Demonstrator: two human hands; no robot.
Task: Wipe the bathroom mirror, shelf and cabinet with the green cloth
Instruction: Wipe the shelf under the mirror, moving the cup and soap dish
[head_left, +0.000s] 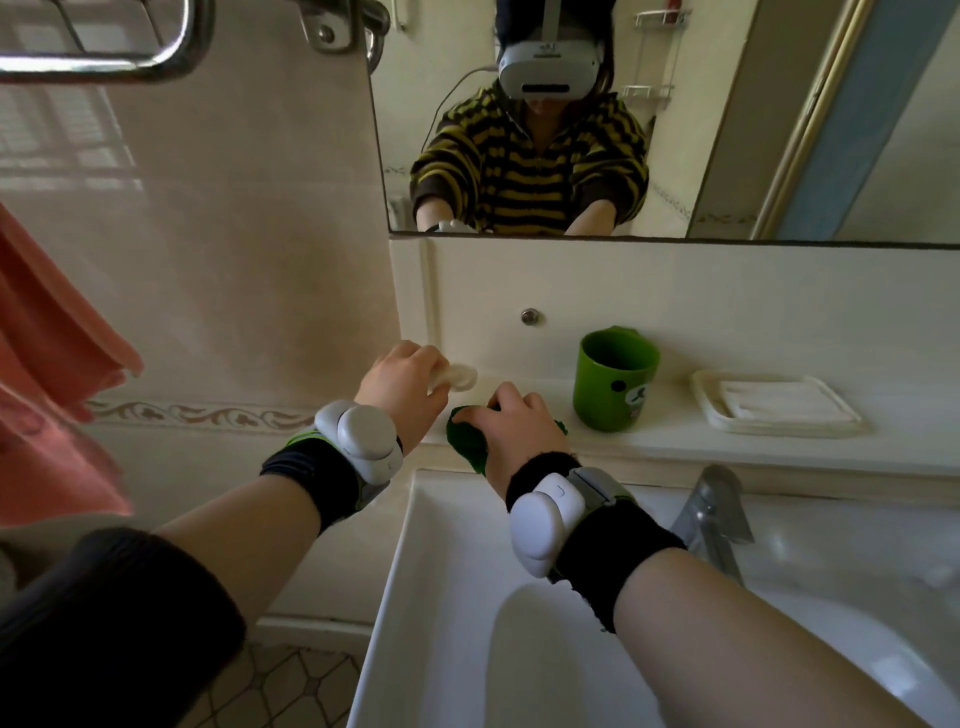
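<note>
The green cloth (467, 441) is pressed onto the left end of the shelf (675, 441) by the right hand (519, 423), whose fingers are curled down over it, so that the cloth is grasped and bunched beneath the palm; one corner hangs over the shelf's front edge towards the basin (467, 597). Just to the left, a small pale round object (457, 375) (too blurred to be identified) is pinched in the fingers of the left hand (402, 382) and held just above the shelf's left end, close to the cream panel (675, 291) below the mirror (675, 130). The two hands are near each other but are not seen touching.

Further right on the shelf a green cup (613, 382) is stood upright, and beyond it, apart from it, a white soap dish (774, 402) is laid flat. A metal tap (711, 512) is mounted at the back of the basin, below the shelf. A white tracker is strapped over a dark band on each wrist. In the mirror a person in a striped yellow and dark top is reflected. An orange towel (47, 364) is hung at the left edge, under a chrome rail (104, 62).
</note>
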